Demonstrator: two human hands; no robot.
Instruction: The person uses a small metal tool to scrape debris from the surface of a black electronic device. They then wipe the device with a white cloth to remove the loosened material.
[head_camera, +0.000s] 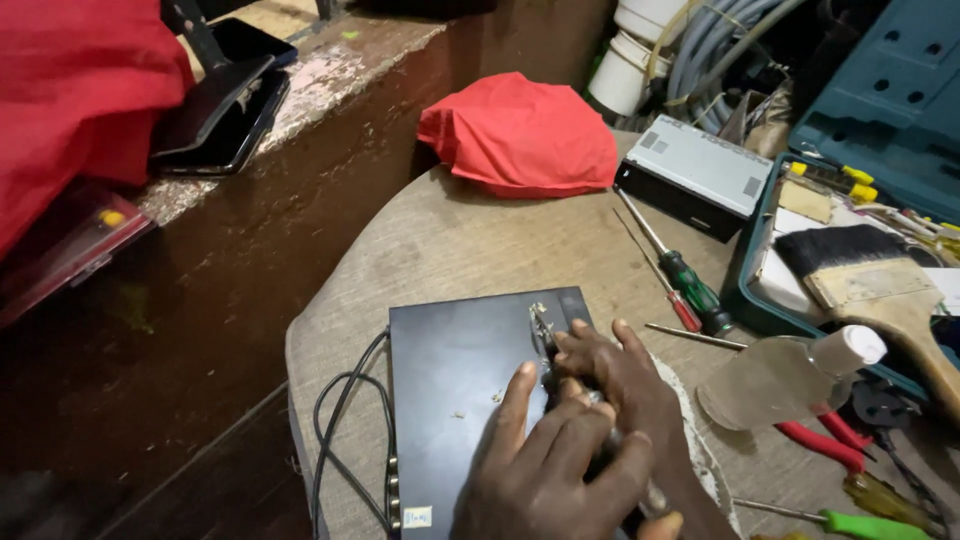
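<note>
Now | both hands (590, 420) grip small tool (545, 335) | on black box (450, 380)

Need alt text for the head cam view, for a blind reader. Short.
Two hands, the left hand and the right hand, press a small metal tool onto a flat black box on a cloth-covered table. Screwdrivers, a clear bottle, a paintbrush and a red cloth lie around it.
</note>
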